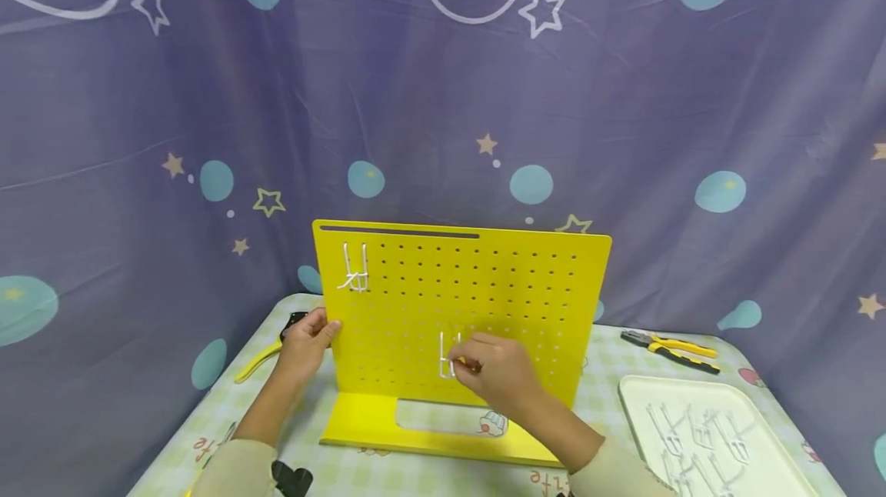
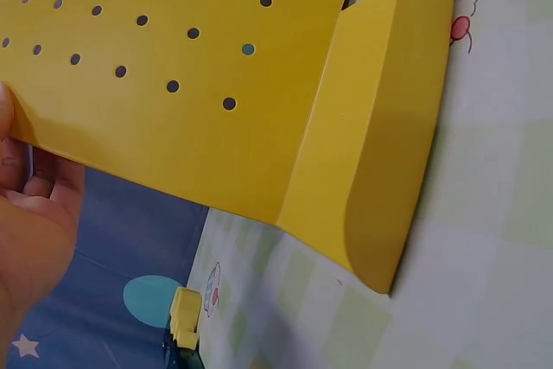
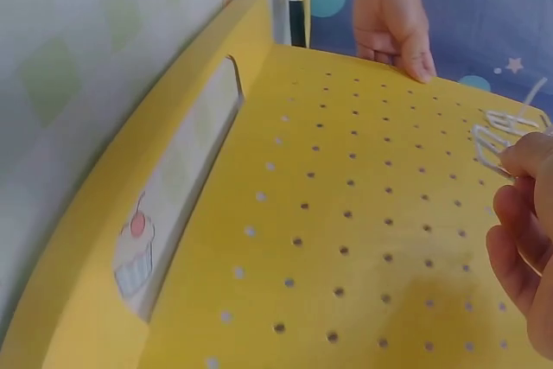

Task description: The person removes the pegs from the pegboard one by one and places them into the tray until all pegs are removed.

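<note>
A yellow pegboard (image 1: 415,312) stands upright on its bent base. My left hand (image 1: 308,343) grips its left edge, thumb on the front and fingers behind, as the left wrist view also shows. My right hand (image 1: 501,374) pinches a white wire hook (image 1: 444,358) against the lower middle of the board's front. In the right wrist view this hook (image 3: 488,149) lies close over the holes, its far part hidden by the fingers. Another white hook (image 1: 355,270) hangs at the board's upper left.
At right, a white tray (image 1: 640,397) holds several white wire hooks (image 1: 702,428). Yellow-and-black pliers (image 1: 674,349) lie behind it. Left of the board is a yellow-handled tool (image 1: 259,361), partly behind my left arm. A checked cloth covers the table, and a purple curtain (image 1: 443,97) hangs behind.
</note>
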A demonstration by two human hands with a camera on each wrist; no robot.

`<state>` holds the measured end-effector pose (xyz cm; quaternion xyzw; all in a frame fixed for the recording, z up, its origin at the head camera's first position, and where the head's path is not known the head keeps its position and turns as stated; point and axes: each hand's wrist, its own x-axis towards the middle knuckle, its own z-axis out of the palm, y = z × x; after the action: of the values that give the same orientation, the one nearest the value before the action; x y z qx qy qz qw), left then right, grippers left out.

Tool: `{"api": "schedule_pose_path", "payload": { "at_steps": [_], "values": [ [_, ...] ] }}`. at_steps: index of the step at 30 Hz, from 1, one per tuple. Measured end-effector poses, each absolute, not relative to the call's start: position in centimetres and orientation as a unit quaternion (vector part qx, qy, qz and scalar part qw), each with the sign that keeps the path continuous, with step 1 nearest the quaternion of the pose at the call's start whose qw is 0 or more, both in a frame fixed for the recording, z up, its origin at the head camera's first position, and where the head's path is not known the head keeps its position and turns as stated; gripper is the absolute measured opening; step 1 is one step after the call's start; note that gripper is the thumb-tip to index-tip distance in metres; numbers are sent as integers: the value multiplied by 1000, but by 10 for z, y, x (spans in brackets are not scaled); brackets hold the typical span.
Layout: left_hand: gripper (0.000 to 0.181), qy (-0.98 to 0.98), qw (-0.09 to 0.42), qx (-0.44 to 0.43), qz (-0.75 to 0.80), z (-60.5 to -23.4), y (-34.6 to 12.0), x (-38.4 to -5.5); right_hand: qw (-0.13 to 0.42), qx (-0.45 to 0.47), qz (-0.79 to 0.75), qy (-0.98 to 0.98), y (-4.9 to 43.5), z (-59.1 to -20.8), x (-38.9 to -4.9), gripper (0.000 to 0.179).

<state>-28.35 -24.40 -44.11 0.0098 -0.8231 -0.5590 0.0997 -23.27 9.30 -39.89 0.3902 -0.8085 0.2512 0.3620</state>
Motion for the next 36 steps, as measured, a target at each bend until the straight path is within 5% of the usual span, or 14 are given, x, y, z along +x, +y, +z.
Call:
{"api": "schedule_pose_path", "payload": {
  "at_steps": [14, 36],
  "values": [
    [35, -827, 101, 4, -553, -436, -248, -283, 255, 303, 285, -873, 167, -383, -203, 22],
    [32, -830, 103, 0, -549, -439, -242, -290, 258, 201, 213, -921, 323, -392, -167, 25]
  ]
}}
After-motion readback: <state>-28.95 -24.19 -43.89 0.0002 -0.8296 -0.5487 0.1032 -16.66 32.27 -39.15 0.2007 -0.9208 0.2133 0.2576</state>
